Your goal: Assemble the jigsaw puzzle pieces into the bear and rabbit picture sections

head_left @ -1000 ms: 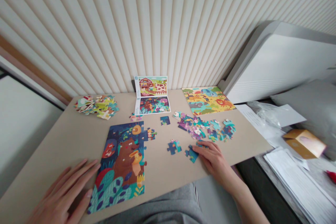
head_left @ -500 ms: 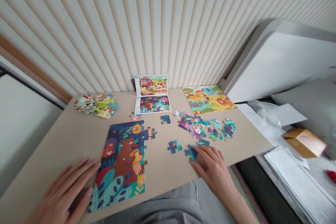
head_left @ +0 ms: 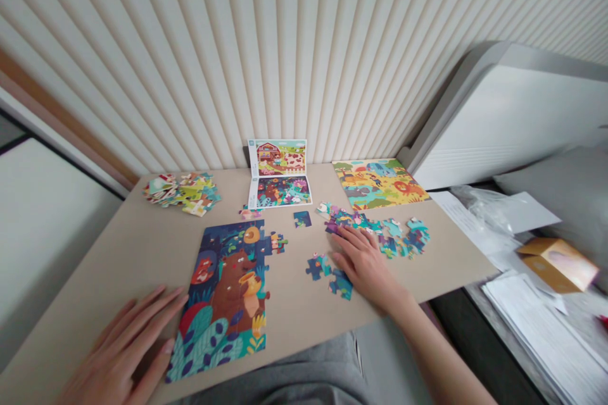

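Note:
My left hand (head_left: 126, 345) lies flat on the table, fingers stretched out, its fingertips at the left edge of a partly assembled jigsaw puzzle (head_left: 232, 291) showing a brown bear with a honey pot. My right hand (head_left: 361, 259) reaches over the near left side of a heap of loose puzzle pieces (head_left: 392, 228). Its fingers are extended, the tips at a purple piece; the hand hides part of the heap. Just left of that hand are a dark blue puzzle piece (head_left: 342, 285) and a small joined cluster of pieces (head_left: 317, 266).
A folded picture sheet (head_left: 280, 193) stands against the pleated wall. Right of it lies a finished animal puzzle (head_left: 380, 183); far left is another pile of pieces (head_left: 183, 193). A single piece (head_left: 302, 219) sits below the sheet. Papers (head_left: 532, 329) and an orange box (head_left: 558, 262) are beyond the right edge.
My right hand has moved away from the dark blue piece, forward to the heap of pieces. My left hand stays beside the bear puzzle. The view has shifted slightly.

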{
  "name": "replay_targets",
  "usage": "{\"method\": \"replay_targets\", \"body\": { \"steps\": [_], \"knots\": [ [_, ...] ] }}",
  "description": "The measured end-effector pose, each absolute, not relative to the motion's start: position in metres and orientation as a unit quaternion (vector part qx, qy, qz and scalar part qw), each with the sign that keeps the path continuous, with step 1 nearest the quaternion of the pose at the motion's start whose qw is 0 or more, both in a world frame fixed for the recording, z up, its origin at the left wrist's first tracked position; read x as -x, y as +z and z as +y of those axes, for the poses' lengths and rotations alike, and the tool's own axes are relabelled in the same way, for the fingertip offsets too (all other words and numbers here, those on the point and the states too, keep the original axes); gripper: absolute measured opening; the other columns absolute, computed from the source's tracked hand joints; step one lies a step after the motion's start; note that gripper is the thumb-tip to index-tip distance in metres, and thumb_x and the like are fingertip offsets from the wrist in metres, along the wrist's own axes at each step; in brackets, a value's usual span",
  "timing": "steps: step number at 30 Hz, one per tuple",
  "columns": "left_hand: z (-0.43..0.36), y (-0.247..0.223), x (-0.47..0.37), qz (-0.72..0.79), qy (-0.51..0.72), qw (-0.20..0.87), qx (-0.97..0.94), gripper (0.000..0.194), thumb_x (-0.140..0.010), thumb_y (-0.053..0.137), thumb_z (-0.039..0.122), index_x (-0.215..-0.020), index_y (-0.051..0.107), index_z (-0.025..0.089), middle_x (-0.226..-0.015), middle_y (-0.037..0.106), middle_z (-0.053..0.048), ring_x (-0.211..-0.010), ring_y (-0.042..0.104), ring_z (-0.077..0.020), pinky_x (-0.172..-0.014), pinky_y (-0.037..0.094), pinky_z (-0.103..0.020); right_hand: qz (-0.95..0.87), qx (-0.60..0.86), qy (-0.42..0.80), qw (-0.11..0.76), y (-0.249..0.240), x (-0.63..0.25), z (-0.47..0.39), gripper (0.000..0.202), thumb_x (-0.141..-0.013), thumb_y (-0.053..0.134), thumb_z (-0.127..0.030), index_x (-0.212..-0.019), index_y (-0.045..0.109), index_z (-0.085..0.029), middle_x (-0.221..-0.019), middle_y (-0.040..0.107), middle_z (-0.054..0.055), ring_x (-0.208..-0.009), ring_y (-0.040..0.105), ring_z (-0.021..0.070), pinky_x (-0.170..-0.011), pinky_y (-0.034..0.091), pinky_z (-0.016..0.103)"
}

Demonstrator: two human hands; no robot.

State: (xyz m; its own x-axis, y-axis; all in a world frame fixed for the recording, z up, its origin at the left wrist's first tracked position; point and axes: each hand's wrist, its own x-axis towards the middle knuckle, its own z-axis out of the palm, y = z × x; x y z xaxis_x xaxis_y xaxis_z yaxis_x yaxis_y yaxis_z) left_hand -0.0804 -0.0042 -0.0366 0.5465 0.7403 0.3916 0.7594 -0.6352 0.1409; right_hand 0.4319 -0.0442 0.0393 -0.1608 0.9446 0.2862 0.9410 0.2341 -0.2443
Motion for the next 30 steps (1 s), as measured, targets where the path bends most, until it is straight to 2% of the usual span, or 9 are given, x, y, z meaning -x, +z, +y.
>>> {"method": "replay_targets", "body": {
  "steps": [6, 10, 14, 18, 22, 30],
  "knots": [
    [-0.005, -0.034, 0.081, -0.413, -0.207, 0.016, 0.887, 0.066, -0.094, 0.058, 0.044, -0.158, 0.052, 0.033, -0.153, 0.065, -0.002, -0.146, 0.058, -0.0294, -0.131, 0.036, -0.046, -0.790, 0.580, 0.034, 0.197, 0.035, -0.431, -0.046, 0.040, -0.111, 0.050, -0.026, -0.150, 0.063, -0.029, -0.149, 0.068, 0.010, -0.147, 0.057, 0.0279, -0.127, 0.035, 0.062],
    [-0.008, -0.028, 0.078, -0.421, -0.199, 0.007, 0.885, 0.062, -0.095, 0.057, 0.045, -0.156, 0.055, 0.033, -0.151, 0.066, -0.002, -0.145, 0.058, -0.0291, -0.131, 0.036, -0.046, -0.783, 0.578, 0.035, 0.229, 0.034, -0.440, -0.051, 0.039, -0.108, 0.056, -0.026, -0.145, 0.067, -0.032, -0.144, 0.071, 0.008, -0.138, 0.063, 0.0270, -0.124, 0.041, 0.059],
    [-0.007, -0.028, 0.078, -0.410, -0.204, 0.008, 0.889, 0.065, -0.096, 0.057, 0.044, -0.160, 0.050, 0.033, -0.154, 0.064, -0.002, -0.146, 0.057, -0.0285, -0.132, 0.035, -0.046, -0.743, 0.615, 0.031, 0.263, 0.035, -0.444, -0.046, 0.036, -0.106, 0.060, -0.029, -0.141, 0.068, -0.030, -0.138, 0.072, 0.009, -0.130, 0.066, 0.0283, -0.117, 0.048, 0.056],
    [-0.005, -0.032, 0.080, -0.393, -0.220, 0.019, 0.893, 0.067, -0.097, 0.056, 0.045, -0.162, 0.047, 0.033, -0.156, 0.062, -0.001, -0.147, 0.056, -0.0281, -0.133, 0.033, -0.046, -0.746, 0.620, 0.063, 0.234, 0.038, -0.443, -0.035, 0.040, -0.104, 0.066, -0.032, -0.143, 0.065, -0.029, -0.139, 0.072, 0.009, -0.133, 0.063, 0.0291, -0.118, 0.045, 0.056],
    [-0.006, -0.031, 0.080, -0.411, -0.208, 0.010, 0.887, 0.065, -0.098, 0.054, 0.046, -0.161, 0.049, 0.032, -0.156, 0.062, -0.002, -0.148, 0.055, -0.0286, -0.133, 0.033, -0.047, -0.764, 0.604, 0.075, 0.214, 0.041, -0.444, -0.024, 0.037, -0.104, 0.065, -0.029, -0.141, 0.066, -0.028, -0.134, 0.075, 0.009, -0.126, 0.068, 0.0285, -0.114, 0.047, 0.054],
    [-0.008, -0.030, 0.079, -0.409, -0.196, 0.004, 0.891, 0.068, -0.097, 0.056, 0.044, -0.163, 0.045, 0.032, -0.159, 0.059, -0.002, -0.149, 0.054, -0.0290, -0.133, 0.032, -0.047, -0.785, 0.550, 0.055, 0.278, 0.051, -0.452, -0.034, 0.048, -0.110, 0.056, -0.031, -0.157, 0.054, -0.029, -0.142, 0.071, 0.010, -0.130, 0.068, 0.0251, -0.112, 0.057, 0.043]
  ]
}}
